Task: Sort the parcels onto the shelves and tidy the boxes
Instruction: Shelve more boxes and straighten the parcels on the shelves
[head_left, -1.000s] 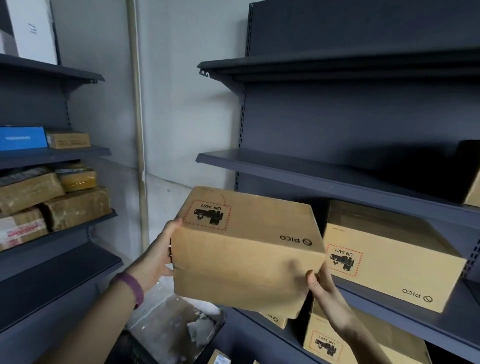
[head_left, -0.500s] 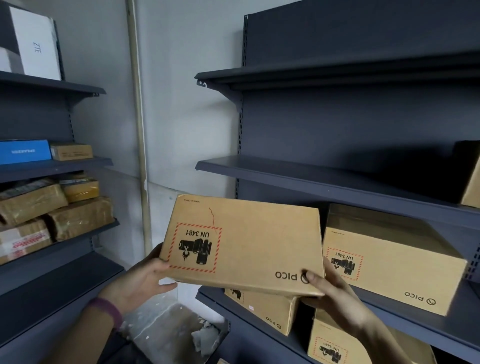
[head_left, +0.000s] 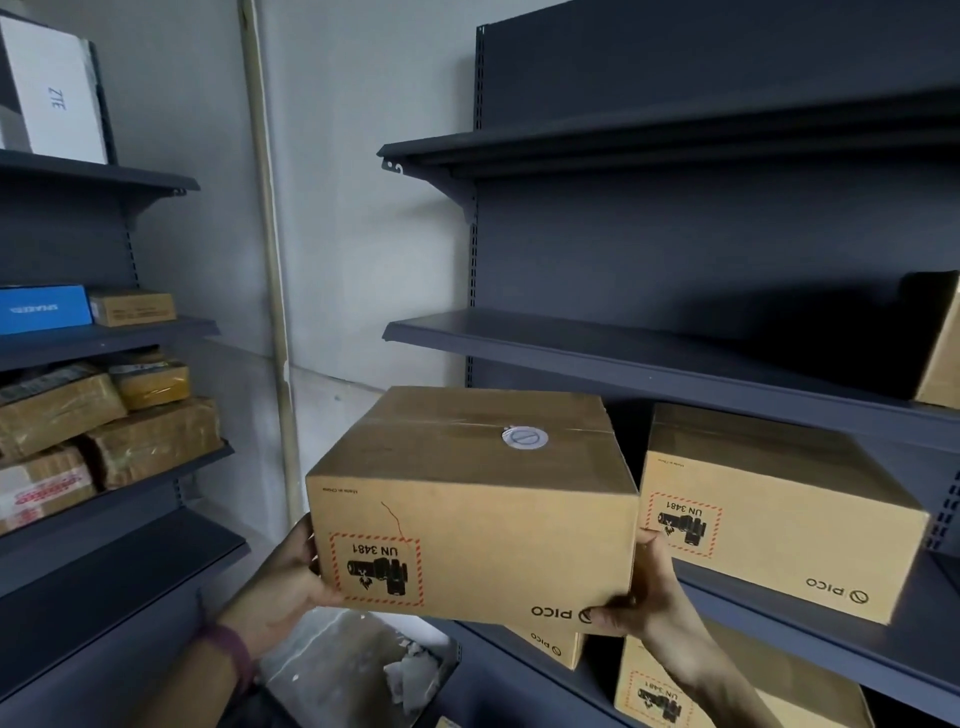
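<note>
Head view, inspector asking: what are the hands doing?

Clerk answering: Both are grasping one carton (head_left: 467, 519). The left hand (head_left: 283, 582) is cupping its lower left corner, and the right hand (head_left: 649, 587) is gripping its lower right corner, thumb lying on the front face. A purple wristband (head_left: 234, 654) is sitting on the left wrist.

Inspector: Where is that carton sitting?

Clerk: It is hanging in the hands before the left end of the shelf (head_left: 769, 618), just beside a second carton (head_left: 779, 525) resting on that shelf. Whether the two are touching, I cannot tell.

Inspector: What markings are showing?

Clerk: Everything is reading upside down. "UN 3481" is appearing inside a red dashed frame with a black pictogram, at the front face's lower left. "PICO" and a round logo are showing at the lower right corner. Small print near the upper left edge is proving too fine to read. A round white sticker (head_left: 524, 437) is lying on the taped top seam. The second carton is carrying the same "UN 3481" frame and "PICO" mark.

Inspector: What else is bearing writing?

Clerk: Below, a small box (head_left: 550, 644) is showing "PICO", and a lower box (head_left: 670, 691) is showing "UN 3481". On the left-hand racks, a white box (head_left: 57, 93) is reading "ZTE"; a blue box (head_left: 44, 309) is carrying white lettering I cannot make out. Wrapped parcels (head_left: 150, 441) are lying underneath it.
</note>
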